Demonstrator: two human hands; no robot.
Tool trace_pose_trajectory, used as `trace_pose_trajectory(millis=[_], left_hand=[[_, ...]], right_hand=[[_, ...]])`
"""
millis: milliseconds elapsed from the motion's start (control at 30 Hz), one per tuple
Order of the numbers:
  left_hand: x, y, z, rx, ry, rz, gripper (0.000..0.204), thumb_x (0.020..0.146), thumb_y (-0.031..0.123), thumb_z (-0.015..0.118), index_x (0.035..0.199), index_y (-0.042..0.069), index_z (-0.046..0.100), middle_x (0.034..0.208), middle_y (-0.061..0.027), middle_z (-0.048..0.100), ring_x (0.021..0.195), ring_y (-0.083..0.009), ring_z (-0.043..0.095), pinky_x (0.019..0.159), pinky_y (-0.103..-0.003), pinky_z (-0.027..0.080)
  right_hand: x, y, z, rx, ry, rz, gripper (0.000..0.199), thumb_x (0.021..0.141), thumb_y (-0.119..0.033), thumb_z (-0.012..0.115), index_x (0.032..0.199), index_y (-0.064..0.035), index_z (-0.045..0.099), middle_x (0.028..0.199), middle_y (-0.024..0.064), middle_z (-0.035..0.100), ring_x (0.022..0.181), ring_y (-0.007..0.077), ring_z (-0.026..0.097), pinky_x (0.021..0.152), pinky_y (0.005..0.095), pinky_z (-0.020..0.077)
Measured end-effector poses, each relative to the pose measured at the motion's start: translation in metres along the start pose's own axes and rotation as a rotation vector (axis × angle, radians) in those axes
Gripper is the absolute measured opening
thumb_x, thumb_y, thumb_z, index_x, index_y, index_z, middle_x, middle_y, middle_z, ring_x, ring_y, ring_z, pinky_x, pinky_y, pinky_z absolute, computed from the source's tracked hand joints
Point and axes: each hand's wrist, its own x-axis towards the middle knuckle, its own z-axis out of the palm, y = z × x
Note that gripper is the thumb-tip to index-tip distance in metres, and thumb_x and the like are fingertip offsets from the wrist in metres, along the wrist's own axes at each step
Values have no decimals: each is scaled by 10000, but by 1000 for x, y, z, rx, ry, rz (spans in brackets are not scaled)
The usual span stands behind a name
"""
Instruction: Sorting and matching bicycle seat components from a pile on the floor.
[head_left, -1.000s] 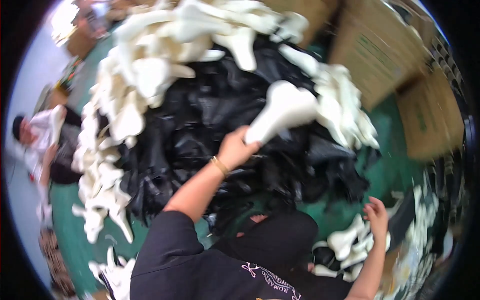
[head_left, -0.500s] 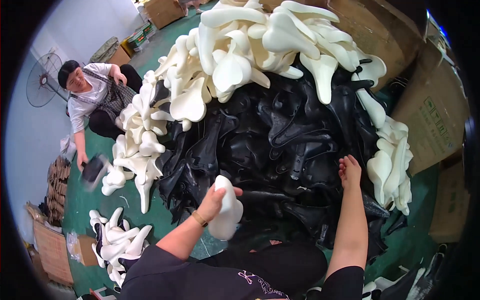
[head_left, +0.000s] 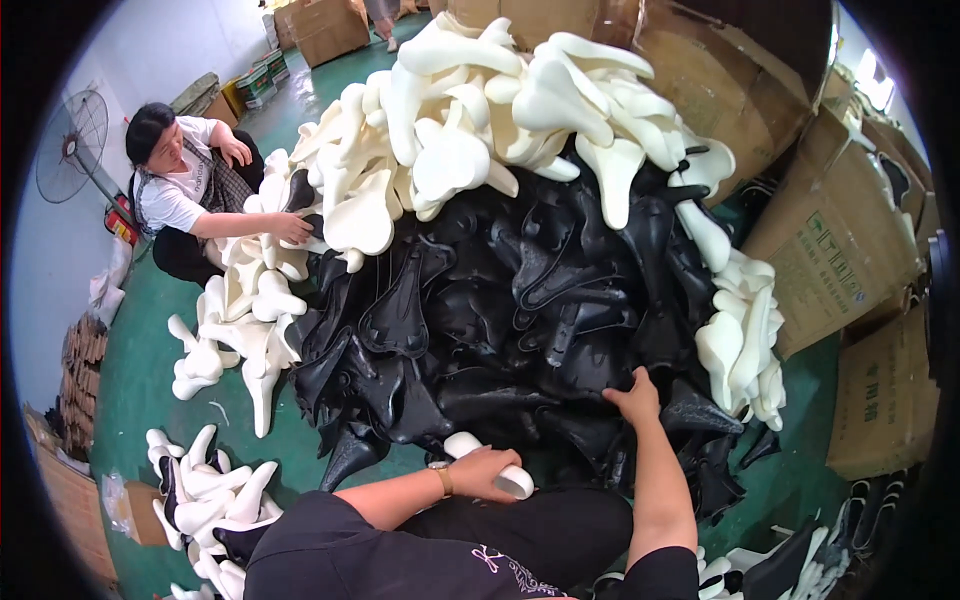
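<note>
My left hand (head_left: 484, 472) is low in front of my lap, wrapped round a cream-white foam saddle pad (head_left: 514, 483). One end of the pad shows beyond the fingers and the other sticks out on the far side. To the right, my right hand (head_left: 636, 400) is over the near part of a big heap of black saddle shells (head_left: 478, 312). Its thumb and forefinger are spread, at or just above a shell; whether they touch it I cannot tell.
White saddle pads (head_left: 450, 160) lie piled along the heap's far side, with more pads (head_left: 738, 340) at right. A smaller pile (head_left: 215, 490) is at lower left. A co-worker (head_left: 190, 190) crouches at left, reaching into the pads. Cardboard boxes (head_left: 835, 235) stand at right.
My left hand has come down toward my lap and turned the white pad. My right hand has moved nearer to me and its fingers have spread. The co-worker's arm has swung to the pile.
</note>
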Motion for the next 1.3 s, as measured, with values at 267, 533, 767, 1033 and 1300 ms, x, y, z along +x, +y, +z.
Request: trace_pose_trajectory(millis=[267, 533, 767, 1033, 1300], left_hand=[[-5, -14, -42, -609, 767, -487, 722, 812, 501, 674, 1234, 5, 364, 1151, -224, 563, 1044, -309, 586, 854, -406, 481], [-33, -8, -85, -1352, 515, -389, 605, 810, 199, 635, 1319, 89, 327, 1164, -129, 550, 1114, -284, 552, 901, -483, 479], [-38, 32, -39, -1734, 262, -318, 641, 908, 485, 511, 1318, -4, 453, 1275, -163, 555, 1164, -284, 531, 1032, -402, 382], [16, -24, -110, -1721, 422, -332, 750, 938, 602, 361, 1323, -37, 438, 1237, -200, 579, 1123, -354, 566, 1022, -438, 402], [10, -5, -97, -1598, 252, -323, 619, 924, 554, 475, 1247, 29, 539, 1121, -157, 641, 1020, -293, 617, 968, -433, 448]], right_hand=[[-70, 18, -38, 449, -10, 300, 639, 619, -136, 643, 1235, -92, 478, 988, 137, 595, 860, 324, 595, 731, 433, 494], [-140, 45, -81, 1535, 92, 394, 296, 717, -175, 577, 1012, -183, 551, 948, 50, 583, 726, 238, 592, 572, 330, 490], [-220, 62, -107, 2005, -45, -255, 387, 884, -338, 542, 1087, -10, 573, 1023, 130, 608, 755, 215, 551, 626, 326, 485], [-299, 70, -100, 2103, 13, -441, 406, 955, -246, 464, 1254, 25, 513, 1185, 206, 581, 839, 284, 580, 678, 365, 527], [-334, 46, -87, 2097, 84, -357, 379, 957, -274, 457, 1193, 12, 537, 1086, 147, 579, 751, 247, 556, 588, 339, 485]])
